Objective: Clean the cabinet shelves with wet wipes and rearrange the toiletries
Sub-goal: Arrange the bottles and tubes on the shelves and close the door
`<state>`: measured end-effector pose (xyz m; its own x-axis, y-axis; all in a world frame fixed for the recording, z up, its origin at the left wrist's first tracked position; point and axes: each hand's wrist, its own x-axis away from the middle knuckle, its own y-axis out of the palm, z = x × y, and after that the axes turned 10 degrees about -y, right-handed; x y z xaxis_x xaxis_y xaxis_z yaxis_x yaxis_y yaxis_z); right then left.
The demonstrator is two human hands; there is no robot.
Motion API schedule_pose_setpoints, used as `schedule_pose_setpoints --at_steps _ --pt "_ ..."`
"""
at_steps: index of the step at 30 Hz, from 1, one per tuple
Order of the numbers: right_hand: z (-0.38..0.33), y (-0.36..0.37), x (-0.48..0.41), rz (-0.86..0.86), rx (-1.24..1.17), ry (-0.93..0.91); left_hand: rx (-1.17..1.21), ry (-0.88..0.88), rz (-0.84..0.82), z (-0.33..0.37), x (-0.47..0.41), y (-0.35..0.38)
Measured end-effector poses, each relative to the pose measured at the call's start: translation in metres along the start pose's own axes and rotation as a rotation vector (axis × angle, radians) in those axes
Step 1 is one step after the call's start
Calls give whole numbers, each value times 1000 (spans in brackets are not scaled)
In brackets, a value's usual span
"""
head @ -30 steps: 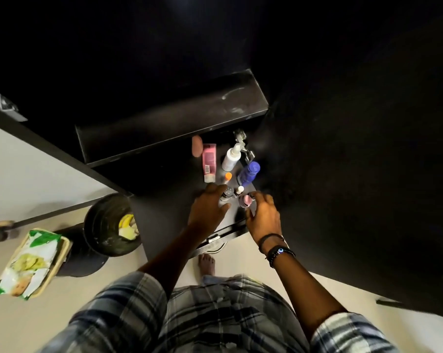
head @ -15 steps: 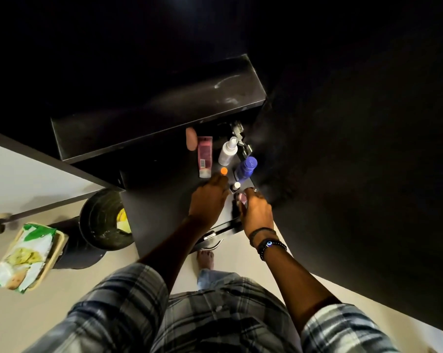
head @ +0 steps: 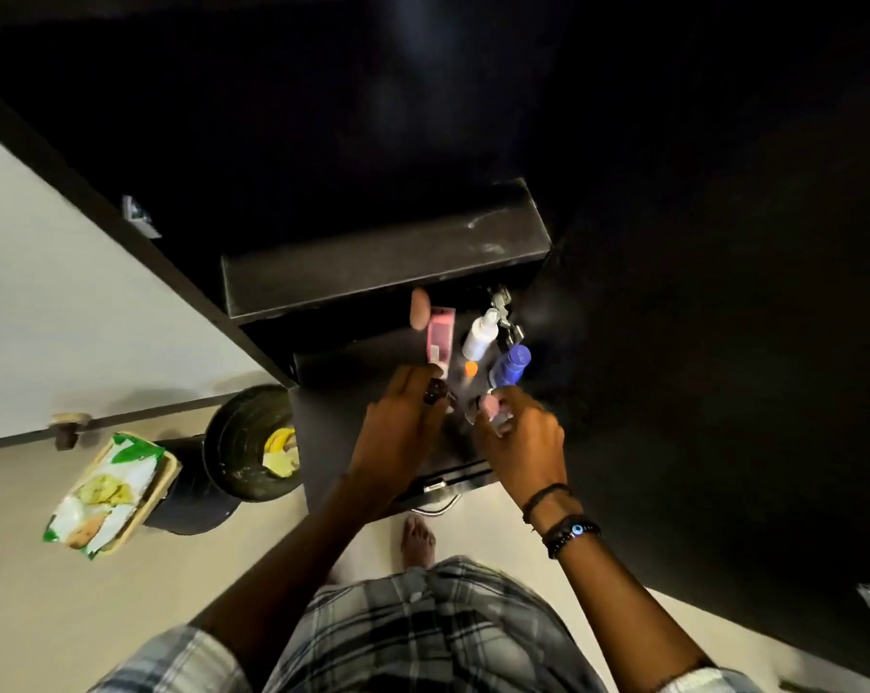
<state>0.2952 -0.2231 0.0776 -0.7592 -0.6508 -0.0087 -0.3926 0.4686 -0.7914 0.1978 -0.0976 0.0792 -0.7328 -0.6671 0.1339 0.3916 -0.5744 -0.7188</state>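
Observation:
Toiletries stand on a dark cabinet shelf point(head: 343, 432): a pink tube point(head: 440, 340), a white spray bottle point(head: 480, 335), a blue bottle point(head: 510, 365), a small orange-capped item point(head: 470, 368) and a tan oval piece point(head: 419, 308) at the back. My left hand point(head: 398, 437) is closed on a small dark bottle point(head: 435, 392) just in front of the pink tube. My right hand point(head: 523, 442) grips a small pink-topped container point(head: 490, 407) below the blue bottle. An upper black shelf point(head: 383, 267) overhangs the back.
A black bin point(head: 250, 442) with yellow scraps sits on the floor left of the cabinet. A green-and-white wet wipes pack point(head: 105, 492) lies on a tray further left. The open cabinet door point(head: 723, 392) is on the right. My bare foot point(head: 418, 540) is under the shelf edge.
My left hand has moved left and closed on the small dark bottle. My right hand has lifted the pink-topped container slightly. The camera view has shifted.

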Motion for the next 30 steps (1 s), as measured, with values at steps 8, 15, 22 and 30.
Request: schedule_pose_setpoints --at_steps 8,15,22,30 --pt "-86 -32 -20 162 -166 -203 203 92 271 15 29 -112" --pt "-177 -69 -45 241 -416 -474 248 210 579 53 36 -205" --pt "-269 -153 -77 445 -553 -713 265 371 692 118 32 -296" --pt "-314 -190 -139 474 -333 -811 185 410 724 160 -13 -347"
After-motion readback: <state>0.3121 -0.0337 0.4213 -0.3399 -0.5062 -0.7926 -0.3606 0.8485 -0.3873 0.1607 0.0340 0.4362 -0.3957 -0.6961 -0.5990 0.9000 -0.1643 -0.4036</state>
